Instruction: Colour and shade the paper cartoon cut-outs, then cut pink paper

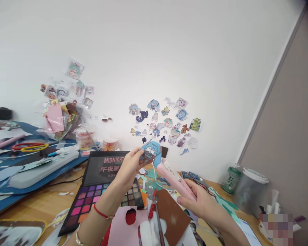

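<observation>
My left hand [133, 164] pinches a flat cartoon cutout [151, 150] with long blue hair, held up in front of the wall. My right hand [195, 198] is wrapped round a pink hair straightener [177, 181], its tip just below the cutout's blue hair. Whether the tip touches the cutout I cannot tell. A white cord [156, 177] curves down behind it. Under my hands lie a brown sheet [173, 218], a pink sheet [123, 229] with a hole, and a red pen [152, 205].
An open makeup palette [77, 205] stands left of centre. Scissors [34, 147] and a white power strip [45, 167] lie on the blue mat [5, 201]. Several cutouts [166, 123] are stuck to the wall. At right stand a green can [231, 178] and a lidded tub [250, 191].
</observation>
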Demonstrator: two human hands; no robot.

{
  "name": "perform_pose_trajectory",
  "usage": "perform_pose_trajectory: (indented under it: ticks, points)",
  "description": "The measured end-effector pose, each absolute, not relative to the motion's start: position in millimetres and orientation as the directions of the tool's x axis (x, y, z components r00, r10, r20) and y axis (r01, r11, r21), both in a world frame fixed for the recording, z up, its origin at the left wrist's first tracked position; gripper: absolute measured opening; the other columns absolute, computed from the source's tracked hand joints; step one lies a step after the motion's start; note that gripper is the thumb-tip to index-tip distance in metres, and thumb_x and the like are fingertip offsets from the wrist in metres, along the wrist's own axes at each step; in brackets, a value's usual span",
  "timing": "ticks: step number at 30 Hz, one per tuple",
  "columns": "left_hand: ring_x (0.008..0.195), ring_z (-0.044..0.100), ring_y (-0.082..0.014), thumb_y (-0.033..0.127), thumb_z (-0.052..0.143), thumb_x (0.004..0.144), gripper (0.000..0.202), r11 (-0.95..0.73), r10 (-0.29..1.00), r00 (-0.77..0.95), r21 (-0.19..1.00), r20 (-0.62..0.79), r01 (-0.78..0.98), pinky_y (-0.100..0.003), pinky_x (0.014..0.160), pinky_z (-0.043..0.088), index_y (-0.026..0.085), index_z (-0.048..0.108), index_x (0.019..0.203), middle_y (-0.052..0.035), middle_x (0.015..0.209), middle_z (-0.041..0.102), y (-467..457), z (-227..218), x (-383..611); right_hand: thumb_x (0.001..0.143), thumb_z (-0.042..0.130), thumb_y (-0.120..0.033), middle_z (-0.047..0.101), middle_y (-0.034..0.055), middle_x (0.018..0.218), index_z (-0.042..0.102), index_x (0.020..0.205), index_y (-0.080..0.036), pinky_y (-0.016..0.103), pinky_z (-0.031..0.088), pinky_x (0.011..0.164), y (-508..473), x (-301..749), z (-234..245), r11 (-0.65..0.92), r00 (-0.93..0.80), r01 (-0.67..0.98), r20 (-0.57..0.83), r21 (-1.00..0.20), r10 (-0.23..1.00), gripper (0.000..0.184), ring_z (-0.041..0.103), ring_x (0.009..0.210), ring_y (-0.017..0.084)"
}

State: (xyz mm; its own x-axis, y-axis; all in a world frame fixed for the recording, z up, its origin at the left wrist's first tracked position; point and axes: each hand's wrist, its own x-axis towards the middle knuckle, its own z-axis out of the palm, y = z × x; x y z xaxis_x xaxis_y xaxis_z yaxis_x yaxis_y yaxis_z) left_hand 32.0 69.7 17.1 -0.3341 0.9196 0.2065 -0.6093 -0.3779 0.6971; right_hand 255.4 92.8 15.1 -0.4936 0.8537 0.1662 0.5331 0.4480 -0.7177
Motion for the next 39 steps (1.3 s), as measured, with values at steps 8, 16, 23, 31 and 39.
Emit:
perform_pose_trajectory:
  ticks: [8, 16, 23, 31, 39]
  points:
    - [0.095, 0.062, -0.0255, 0.011, 0.042, 0.08, 0.024, -0.145, 0.987, -0.159, 0.375, -0.008, -0.916, -0.04, 0.084, 0.053, 0.008, 0.05, 0.103, -0.0153, 0.101, 0.061, 89, 1, 37, 0.072, 0.056, -0.058, 0.028, -0.0125, 0.04, 0.049, 0.103, -0.017, 0.019, 0.013, 0.037, 106, 255, 12, 0.271, -0.46, 0.339, 0.093, -0.901, 0.883, 0.053, 0.02, 0.034, 0.005]
    - [0.097, 0.06, -0.0283, 0.02, 0.046, 0.079, 0.027, -0.082, 0.997, -0.078, 0.204, 0.027, -0.976, -0.045, 0.089, 0.05, 0.008, 0.049, 0.104, -0.0167, 0.101, 0.06, 86, -1, 46, 0.07, 0.059, -0.058, 0.027, -0.0131, 0.037, 0.047, 0.097, -0.018, 0.019, 0.015, 0.038, 117, 256, 4, 0.226, -0.352, 0.201, 0.145, -0.953, 0.925, 0.05, 0.02, 0.032, 0.004]
    - [0.107, 0.055, -0.0294, 0.008, 0.044, 0.078, 0.027, -0.081, 0.997, -0.077, 0.238, 0.023, -0.968, -0.045, 0.093, 0.047, 0.005, 0.051, 0.104, -0.0177, 0.111, 0.058, 89, -1, 46, 0.069, 0.06, -0.056, 0.028, -0.0136, 0.038, 0.049, 0.095, -0.018, 0.019, 0.013, 0.037, 116, 250, 4, 0.206, -0.365, 0.177, 0.13, -0.962, 0.922, 0.048, 0.019, 0.03, 0.002]
    - [0.106, 0.055, -0.0328, 0.012, 0.045, 0.071, 0.008, -0.109, 0.992, -0.095, 0.195, 0.08, -0.975, -0.049, 0.09, 0.048, 0.011, 0.05, 0.077, -0.0202, 0.107, 0.057, 82, 4, 39, 0.07, 0.059, -0.058, 0.03, -0.013, 0.041, 0.049, 0.104, -0.018, 0.021, 0.015, 0.036, 124, 252, -1, 0.217, -0.371, 0.19, 0.134, -0.957, 0.919, 0.053, 0.02, 0.03, 0.004]
    - [0.083, 0.062, -0.0244, 0.026, 0.051, 0.078, 0.017, -0.106, 0.993, -0.114, 0.204, -0.029, -0.973, -0.042, 0.078, 0.053, 0.012, 0.052, 0.087, -0.011, 0.084, 0.062, 99, -10, 31, 0.069, 0.06, -0.058, 0.029, -0.0126, 0.045, 0.047, 0.097, -0.018, 0.02, 0.013, 0.038, 128, 251, -8, 0.223, -0.382, 0.155, 0.149, -0.962, 0.912, 0.05, 0.019, 0.032, 0.003]
